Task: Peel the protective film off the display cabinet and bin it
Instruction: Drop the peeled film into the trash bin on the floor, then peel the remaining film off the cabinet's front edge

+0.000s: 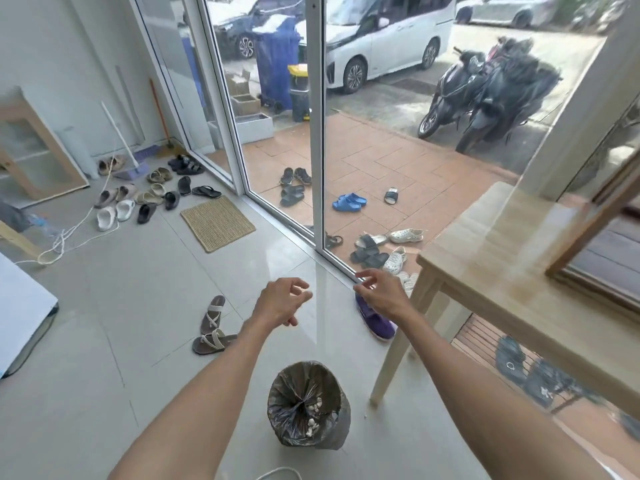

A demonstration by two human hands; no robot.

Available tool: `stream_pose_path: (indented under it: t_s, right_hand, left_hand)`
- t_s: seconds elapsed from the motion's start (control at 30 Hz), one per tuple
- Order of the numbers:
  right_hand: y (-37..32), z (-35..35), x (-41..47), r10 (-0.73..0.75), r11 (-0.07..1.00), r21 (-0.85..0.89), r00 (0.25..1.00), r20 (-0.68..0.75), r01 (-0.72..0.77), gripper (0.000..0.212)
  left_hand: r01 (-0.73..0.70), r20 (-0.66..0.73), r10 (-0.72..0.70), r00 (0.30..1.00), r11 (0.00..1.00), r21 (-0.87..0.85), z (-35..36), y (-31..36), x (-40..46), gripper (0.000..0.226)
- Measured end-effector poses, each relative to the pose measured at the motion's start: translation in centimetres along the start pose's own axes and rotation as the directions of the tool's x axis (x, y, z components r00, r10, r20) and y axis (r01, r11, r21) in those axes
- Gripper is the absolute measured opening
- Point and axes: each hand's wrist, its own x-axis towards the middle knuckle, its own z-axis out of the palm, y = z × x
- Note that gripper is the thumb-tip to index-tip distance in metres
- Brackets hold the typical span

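A clear protective film hangs as a faint pale sheet between my hands and reaches up to the right over the wooden display cabinet. My right hand pinches the film's edge between thumb and fingers. My left hand is curled on the film's other side, a hand's width to the left. Both hands are held out over the floor, above and beyond the bin. The bin is round, lined with a dark bag, and has small white scraps inside.
The cabinet's pale leg stands just right of the bin. A purple shoe lies under my right hand, brown sandals to the left. Glass doors stand ahead, with many shoes, a doormat and white rope on the tiles.
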Motion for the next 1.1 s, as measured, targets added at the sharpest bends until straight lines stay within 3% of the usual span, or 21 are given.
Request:
stream_pose_path:
  t_s: [0.2,0.4,0.7,0.8,0.97,1.1]
  right_hand:
    - [-5.7,-8.4,-1.6,-0.103,0.994,-0.041,0.987,-0.121,0.098,0.031]
    - [-6.7,-15.8,-5.4,-0.111,0.985,-0.158,0.965,-0.238,0.074,0.033]
    - [-1.5,-26.0,-13.5,0.004,0.944,-0.294,0.899,-0.437,-0.148,0.030]
    - [0.6,-28.6,-17.0,0.064,0.934,-0.272,0.856,-0.514,-0.233,0.021]
    - [4.3,-32.0,-21.9,0.173,0.903,-0.217,0.775,-0.608,-0.371,0.034]
    - [6.7,-34.0,-24.9,0.238,0.872,-0.179,0.713,-0.659,-0.456,0.034]
  left_hand:
    - [-0.168,-0.049,0.169,0.984,0.986,0.009,-3.8,9.5,-0.1,0.029]
    - [-0.337,-0.021,0.337,0.941,0.941,0.004,-1.8,17.7,0.0,0.032]
    - [-0.517,0.153,0.511,0.846,0.856,-0.003,7.2,28.6,-1.3,0.032]
    - [-0.580,0.212,0.566,0.797,0.814,0.007,10.7,31.7,-2.8,0.032]
    - [-0.690,0.318,0.659,0.682,0.724,-0.022,16.1,35.5,-5.5,0.024]
    - [-0.714,0.364,0.671,0.646,0.699,-0.020,19.6,37.2,-7.3,0.026]
